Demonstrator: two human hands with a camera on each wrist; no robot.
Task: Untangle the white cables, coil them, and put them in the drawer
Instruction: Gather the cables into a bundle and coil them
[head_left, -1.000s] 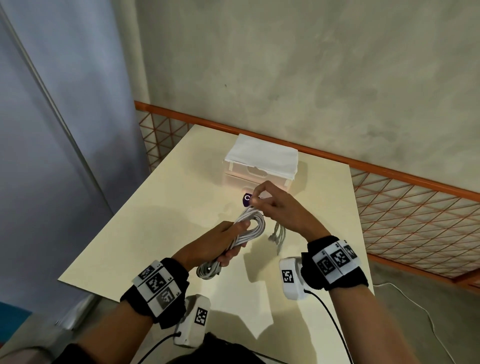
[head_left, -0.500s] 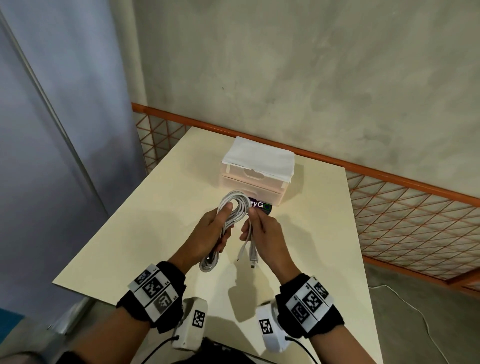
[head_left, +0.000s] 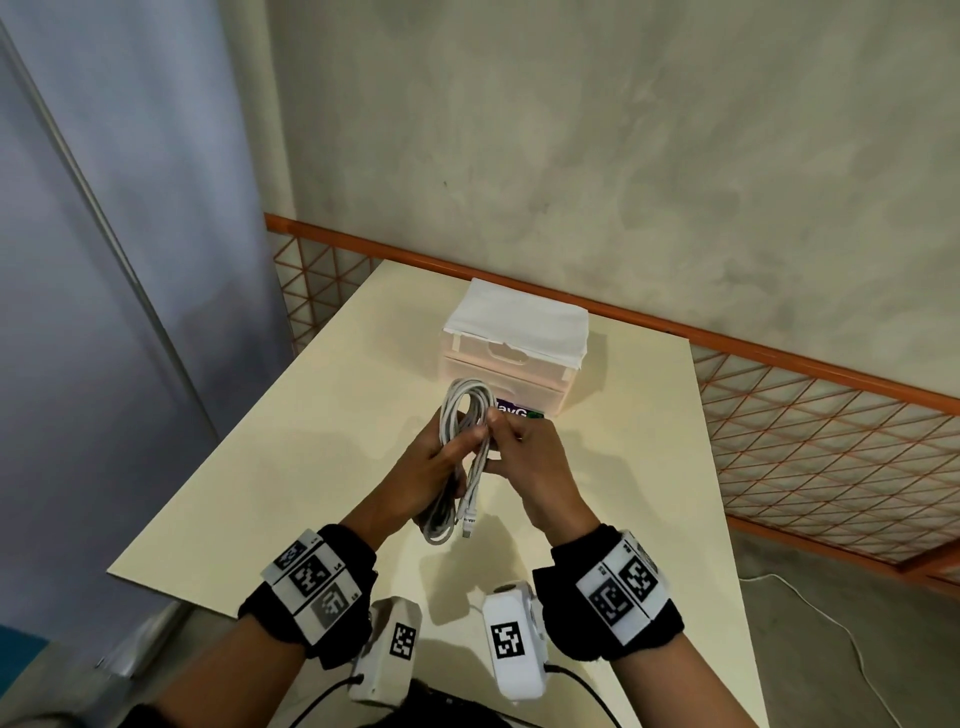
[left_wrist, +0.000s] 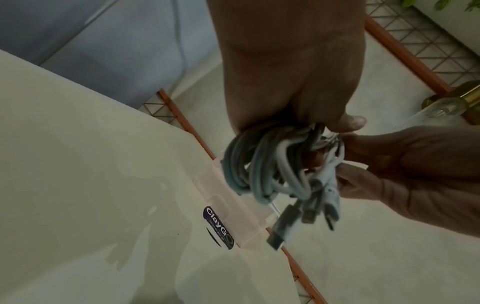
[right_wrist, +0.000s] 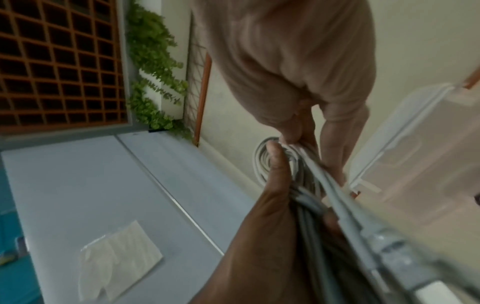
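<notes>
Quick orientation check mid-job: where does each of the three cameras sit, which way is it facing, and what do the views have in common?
Head: worn on the head, looking forward and down at the table; shows both forearms, the left hand and right hand on the white cable coil, before the drawer unit.
Left wrist: looks along the left hand at the coil; right hand enters.
Right wrist: looks along the right hand; blurred coil.
Shared: all show the coil, both hands.
</notes>
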